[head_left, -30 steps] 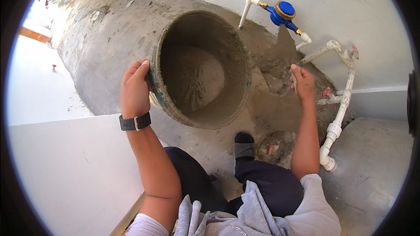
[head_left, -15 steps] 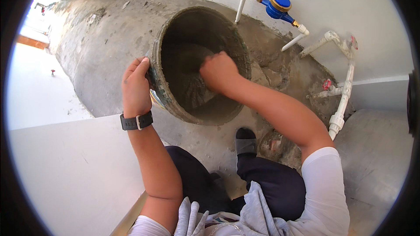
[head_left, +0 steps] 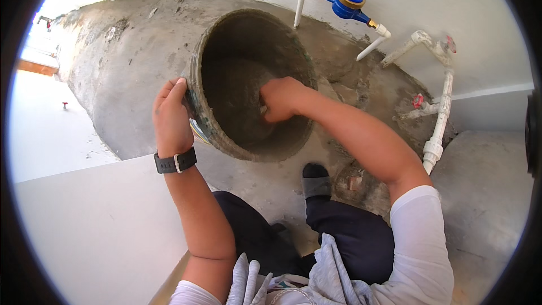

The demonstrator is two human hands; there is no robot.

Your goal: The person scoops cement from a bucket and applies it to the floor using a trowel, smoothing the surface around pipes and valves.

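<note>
A cement-smeared bucket (head_left: pixel 206 120) stands tilted, its wide mouth facing me. My left hand (head_left: pixel 171 114), with a black watch on the wrist, is closed on its left rim, thumb on top. Inside the bucket, my right hand (head_left: pixel 280 99) is curled into a grip near the right side. A small pale bit shows by its fingers; the rest of what it holds is hidden. Grey, wet-looking cement (head_left: pixel 240 101) coats the bucket's inner wall and bottom.
A blue water meter (head_left: pixel 349 4) on white pipes stands by the wall behind the bucket. To the right, a white pipe (head_left: pixel 445 99) carries red valve handles. My sandalled foot (head_left: pixel 316 183) is just below the bucket. A low white wall (head_left: pixel 96 226) runs along the left.
My right hand has moved down inside the bucket and its wrist has turned. My left hand keeps its hold on the rim. The whole view has shifted slightly.
</note>
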